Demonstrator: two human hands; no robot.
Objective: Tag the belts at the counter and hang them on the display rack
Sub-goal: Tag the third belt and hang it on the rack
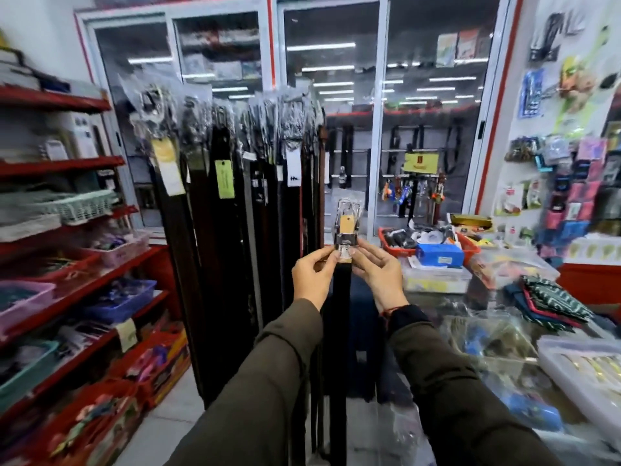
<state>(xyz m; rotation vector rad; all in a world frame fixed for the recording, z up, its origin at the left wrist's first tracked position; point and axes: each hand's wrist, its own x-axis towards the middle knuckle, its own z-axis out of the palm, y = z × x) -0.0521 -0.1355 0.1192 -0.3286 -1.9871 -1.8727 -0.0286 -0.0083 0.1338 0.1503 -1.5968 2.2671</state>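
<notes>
A black belt (341, 297) hangs straight down in front of me, its buckle end wrapped in clear plastic with a tan tag (348, 224) at the top. My left hand (312, 275) pinches the belt's left edge just below the buckle. My right hand (376, 274) pinches its right edge at the same height, fingertips on a small white label. The display rack (235, 136) stands just behind and to the left, crowded with several dark belts in plastic sleeves, some with yellow, green and white tags.
Red shelves (67, 166) with baskets of small goods line the left. The glass counter (487, 317) on the right carries plastic bags, folded cloth (551, 304), a red basket (396, 245) and a blue box (440, 255). Glass cabinet doors (379, 112) stand behind.
</notes>
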